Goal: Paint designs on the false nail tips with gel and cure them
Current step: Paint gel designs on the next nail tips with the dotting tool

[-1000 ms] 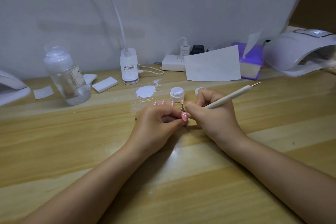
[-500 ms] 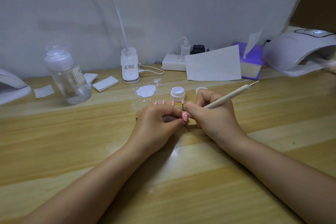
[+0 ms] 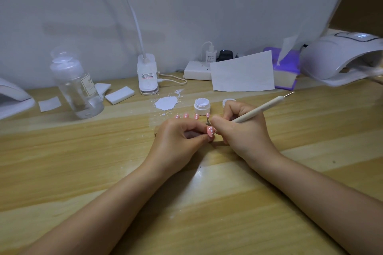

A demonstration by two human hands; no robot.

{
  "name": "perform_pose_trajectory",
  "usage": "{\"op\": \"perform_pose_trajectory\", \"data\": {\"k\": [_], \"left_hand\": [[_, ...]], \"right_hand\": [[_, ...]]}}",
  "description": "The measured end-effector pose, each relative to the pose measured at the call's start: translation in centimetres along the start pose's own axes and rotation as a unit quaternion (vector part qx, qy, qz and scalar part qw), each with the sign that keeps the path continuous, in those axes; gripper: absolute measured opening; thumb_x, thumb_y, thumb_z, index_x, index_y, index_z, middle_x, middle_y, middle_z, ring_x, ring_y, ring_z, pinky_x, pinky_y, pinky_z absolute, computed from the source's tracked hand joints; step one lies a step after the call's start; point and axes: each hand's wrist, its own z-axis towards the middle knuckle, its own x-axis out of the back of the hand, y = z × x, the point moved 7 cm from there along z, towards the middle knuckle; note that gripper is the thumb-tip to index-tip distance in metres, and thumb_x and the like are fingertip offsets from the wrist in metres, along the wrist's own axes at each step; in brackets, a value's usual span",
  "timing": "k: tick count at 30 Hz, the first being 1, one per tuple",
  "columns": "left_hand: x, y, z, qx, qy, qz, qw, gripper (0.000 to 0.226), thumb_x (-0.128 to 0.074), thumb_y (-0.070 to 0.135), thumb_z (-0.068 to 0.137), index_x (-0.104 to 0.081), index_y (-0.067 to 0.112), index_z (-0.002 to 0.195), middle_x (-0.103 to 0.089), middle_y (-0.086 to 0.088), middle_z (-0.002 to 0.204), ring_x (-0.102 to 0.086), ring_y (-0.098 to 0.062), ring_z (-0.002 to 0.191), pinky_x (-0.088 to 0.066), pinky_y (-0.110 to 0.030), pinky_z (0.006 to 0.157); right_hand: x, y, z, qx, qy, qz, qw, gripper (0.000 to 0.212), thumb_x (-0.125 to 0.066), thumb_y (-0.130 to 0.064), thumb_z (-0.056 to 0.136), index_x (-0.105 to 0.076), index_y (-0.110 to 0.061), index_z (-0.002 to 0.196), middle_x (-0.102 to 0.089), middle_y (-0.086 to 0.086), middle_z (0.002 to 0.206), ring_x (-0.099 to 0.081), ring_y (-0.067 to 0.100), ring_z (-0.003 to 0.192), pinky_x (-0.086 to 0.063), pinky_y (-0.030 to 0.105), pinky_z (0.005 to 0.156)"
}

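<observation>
The pink nail tip [image 3: 211, 131] with white dots sits between both hands, just above the counter [image 3: 83, 161]. The left hand [image 3: 176, 141] pinches it with curled fingers, likely so it stays steady and tilts up toward the eyes. The right hand [image 3: 242, 130] grips the dotting pen [image 3: 261, 109] like a pencil, its working end down by the nail; the very tip is hidden. Four more pink tips [image 3: 186, 115] stand in a row just behind, out of the way. The open jar of white gel [image 3: 202, 105] waits close behind them, handy for dipping, I think. The curing lamp [image 3: 342, 58] sits far to the right, ready for later.
</observation>
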Motion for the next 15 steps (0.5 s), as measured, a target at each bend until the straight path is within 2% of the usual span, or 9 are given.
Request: {"op": "perform_pose_trajectory", "data": {"k": [8, 15], "left_hand": [[0.03, -0.04, -0.03, -0.002, 0.0, 0.005, 1.0, 0.026, -0.072, 0.0, 0.073, -0.07, 0.026, 0.067, -0.068, 0.017, 0.067, -0.063, 0.006, 0.069, -0.049, -0.012, 0.073], [-0.03, 0.14, -0.07, -0.009, -0.003, 0.001, 1.0, 0.029, -0.071, -0.002, 0.073, -0.069, 0.026, 0.066, -0.065, 0.024, 0.061, -0.058, 0.015, 0.065, -0.039, 0.0, 0.066]], "right_hand": [[0.14, 0.0, 0.0, 0.001, 0.006, -0.01, 1.0, 0.047, -0.055, 0.017, 0.071, -0.032, -0.012, 0.043, -0.04, -0.011, 0.029, -0.041, -0.002, 0.031, -0.028, 0.005, 0.039], [0.03, -0.09, -0.06, 0.005, 0.002, -0.005, 1.0, 0.047, -0.054, 0.017, 0.072, -0.032, -0.013, 0.043, -0.04, -0.011, 0.029, -0.042, -0.002, 0.031, -0.029, 0.003, 0.04]]}}
